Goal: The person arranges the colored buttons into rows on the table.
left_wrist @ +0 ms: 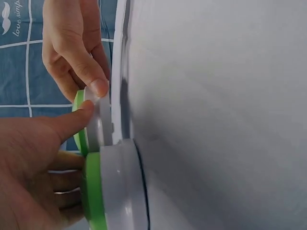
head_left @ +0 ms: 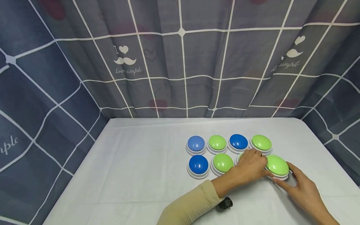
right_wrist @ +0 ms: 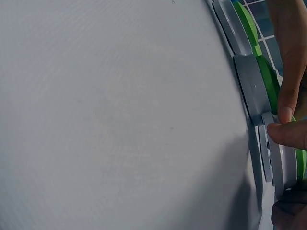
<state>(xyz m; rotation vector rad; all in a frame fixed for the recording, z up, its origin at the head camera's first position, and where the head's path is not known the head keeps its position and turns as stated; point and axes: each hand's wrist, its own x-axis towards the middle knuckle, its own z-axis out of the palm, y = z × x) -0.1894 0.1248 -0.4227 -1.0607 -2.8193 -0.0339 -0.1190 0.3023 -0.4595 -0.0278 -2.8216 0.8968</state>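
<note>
In the head view, a green push button [head_left: 277,165] with a white base stands at the front right, between both hands. My right hand [head_left: 305,189] grips its right and front edge with thumb and fingers. From the left, my left hand [head_left: 250,165] pinches its near left side, the thumb on the white base. The left wrist view shows both thumbs close together on the white rim of this button [left_wrist: 98,122]. In the right wrist view its base [right_wrist: 285,160] looks raised off the cloth. Another green button [head_left: 240,157] is mostly hidden behind my left hand.
Left of the hands sit a green button [head_left: 223,162] and a blue button [head_left: 198,164]. A back row holds a light blue [head_left: 196,143], a green [head_left: 217,142], a blue [head_left: 238,142] and a green button [head_left: 261,142]. A black object [head_left: 225,203] lies by the left sleeve.
</note>
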